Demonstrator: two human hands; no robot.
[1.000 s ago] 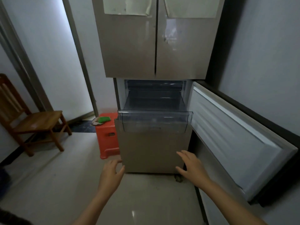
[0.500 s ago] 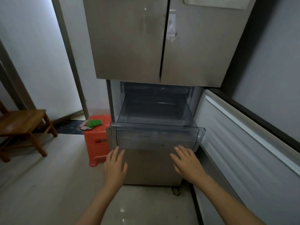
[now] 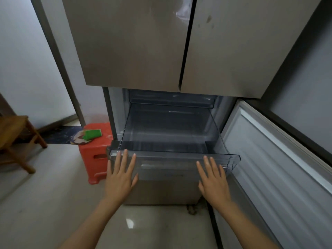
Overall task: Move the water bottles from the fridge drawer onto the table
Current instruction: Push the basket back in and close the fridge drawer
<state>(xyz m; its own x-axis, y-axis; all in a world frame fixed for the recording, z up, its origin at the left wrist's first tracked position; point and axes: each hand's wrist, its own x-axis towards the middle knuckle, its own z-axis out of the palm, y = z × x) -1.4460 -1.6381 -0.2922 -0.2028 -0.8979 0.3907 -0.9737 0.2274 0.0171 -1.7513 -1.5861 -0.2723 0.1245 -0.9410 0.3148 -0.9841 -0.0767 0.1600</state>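
Glossy floor (image 3: 45,203), transparent fridge drawer (image 3: 170,157)

A red stool (image 3: 97,153) carried a green object (image 3: 92,134) on top. Left of the stool stood a wooden chair (image 3: 16,141); behind the stool lay a dark mat (image 3: 61,136).

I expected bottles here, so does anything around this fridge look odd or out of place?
The clear drawer is pulled out yet shows no bottles inside, which is odd for this job. Dark smudges spot the upper right door, and a small dark clump lies on the floor at the base of the fridge.
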